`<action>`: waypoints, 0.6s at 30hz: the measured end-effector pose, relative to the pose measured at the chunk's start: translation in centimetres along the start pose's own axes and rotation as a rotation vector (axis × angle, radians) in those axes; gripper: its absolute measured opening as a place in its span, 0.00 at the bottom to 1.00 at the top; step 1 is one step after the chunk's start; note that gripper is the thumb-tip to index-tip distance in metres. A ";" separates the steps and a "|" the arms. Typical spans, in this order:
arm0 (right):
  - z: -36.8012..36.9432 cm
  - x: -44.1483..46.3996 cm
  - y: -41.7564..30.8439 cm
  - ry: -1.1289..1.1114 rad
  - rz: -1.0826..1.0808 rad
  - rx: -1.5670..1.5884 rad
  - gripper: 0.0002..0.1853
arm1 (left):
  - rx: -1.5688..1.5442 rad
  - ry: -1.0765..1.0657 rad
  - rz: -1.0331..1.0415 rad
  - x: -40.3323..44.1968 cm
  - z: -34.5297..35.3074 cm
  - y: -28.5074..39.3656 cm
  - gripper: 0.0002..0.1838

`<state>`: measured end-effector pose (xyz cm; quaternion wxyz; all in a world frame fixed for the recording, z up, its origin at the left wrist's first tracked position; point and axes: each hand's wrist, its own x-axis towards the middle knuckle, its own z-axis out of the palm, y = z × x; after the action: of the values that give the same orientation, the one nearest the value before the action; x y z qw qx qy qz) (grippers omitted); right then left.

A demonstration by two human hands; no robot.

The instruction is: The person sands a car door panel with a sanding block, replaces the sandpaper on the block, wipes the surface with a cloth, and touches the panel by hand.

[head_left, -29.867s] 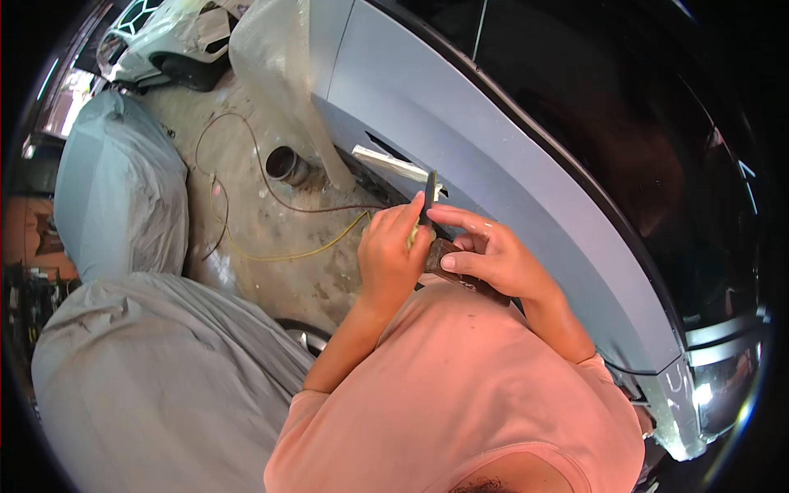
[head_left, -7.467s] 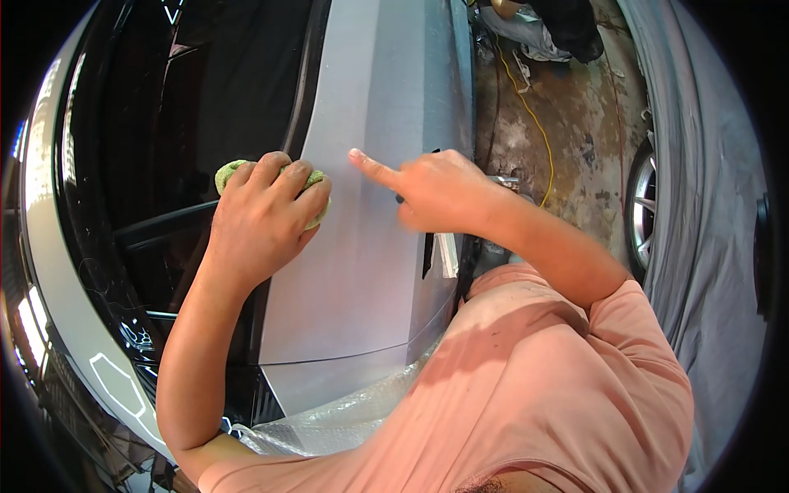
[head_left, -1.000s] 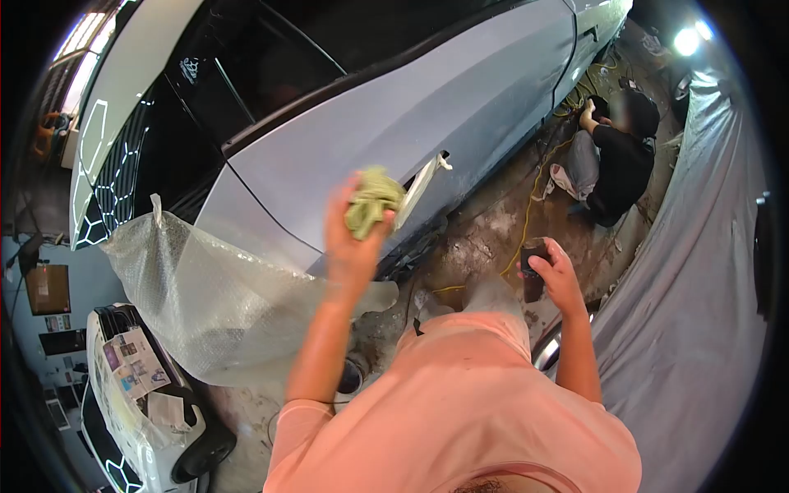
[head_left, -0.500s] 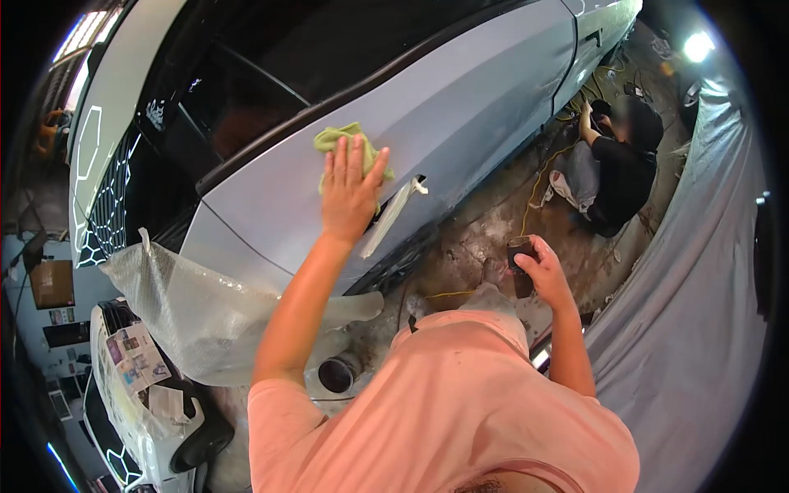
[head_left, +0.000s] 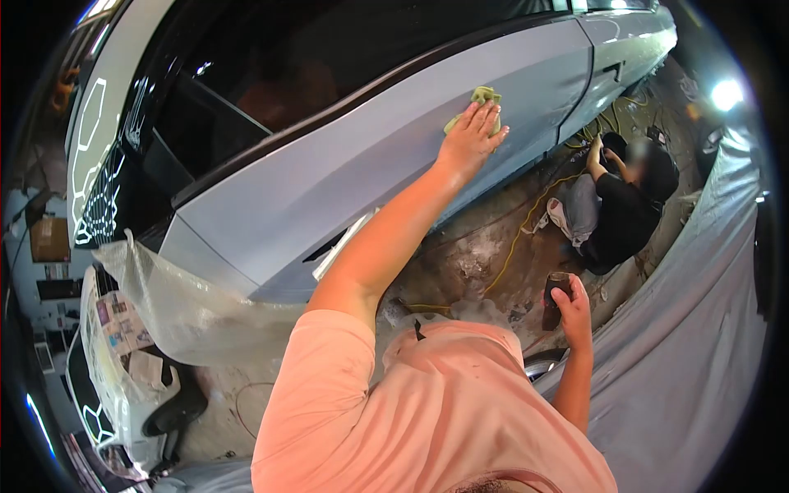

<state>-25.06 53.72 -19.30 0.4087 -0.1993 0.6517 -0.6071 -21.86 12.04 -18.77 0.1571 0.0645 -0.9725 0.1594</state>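
My left hand (head_left: pixel 470 146) presses a yellow-green cloth (head_left: pixel 486 95) against the grey door panel (head_left: pixel 362 148) of a car. Its fingers lie nearly straight over the cloth, which shows past the fingertips and beside the palm. Low at my right side, my right hand (head_left: pixel 579 311) is closed around a dark, flat-sided sanding block (head_left: pixel 551 315), held upright and away from the car. Behind my left forearm, a pale strip (head_left: pixel 349 242) by the door-handle opening is partly hidden.
A person (head_left: pixel 629 205) in black crouches by the car's lower side. Yellow cords (head_left: pixel 519 238) cross the stained floor. Grey sheeting (head_left: pixel 666 345) hangs at right; clear plastic film (head_left: pixel 181 308) drapes at left, near a white bumper (head_left: pixel 123 394) with paper on it.
My left hand has slid the cloth along the panel, rightward and up in view. My right hand, still around the block, sits slightly further right and lower. The view has shifted.
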 end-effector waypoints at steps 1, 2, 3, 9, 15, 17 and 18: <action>-0.3 0.3 -0.1 -0.020 0.003 -0.007 0.15 | -0.040 -0.009 -0.008 -0.6 -0.2 0.0 0.35; -0.4 0.8 -0.4 -0.039 0.005 -0.013 0.15 | -0.079 -0.016 -0.014 -1.4 -0.6 -0.2 0.35; -0.3 1.3 -0.6 -0.056 0.003 -0.014 0.15 | -0.115 -0.022 -0.016 -2.3 -1.2 -0.5 0.35; 2.6 5.5 -2.3 -0.245 -0.043 -0.030 0.16 | -0.119 -0.201 0.010 -15.8 -8.3 -4.6 0.37; 6.1 9.3 -2.6 -0.441 -0.067 -0.060 0.15 | -0.160 -0.403 -0.168 -29.9 -17.3 -8.6 0.37; 7.5 10.0 -2.5 -0.486 -0.076 -0.072 0.16 | -0.117 -0.462 -0.284 -34.1 -19.9 -8.6 0.37; 8.3 10.1 -3.2 -0.533 -0.062 -0.061 0.16 | -0.110 -0.474 -0.351 -36.2 -20.8 -8.5 0.37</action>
<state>-25.28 40.30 -18.61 0.5408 -0.3841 0.5328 -0.5255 19.70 13.65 -9.41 -0.0461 0.2583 -0.9633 0.0573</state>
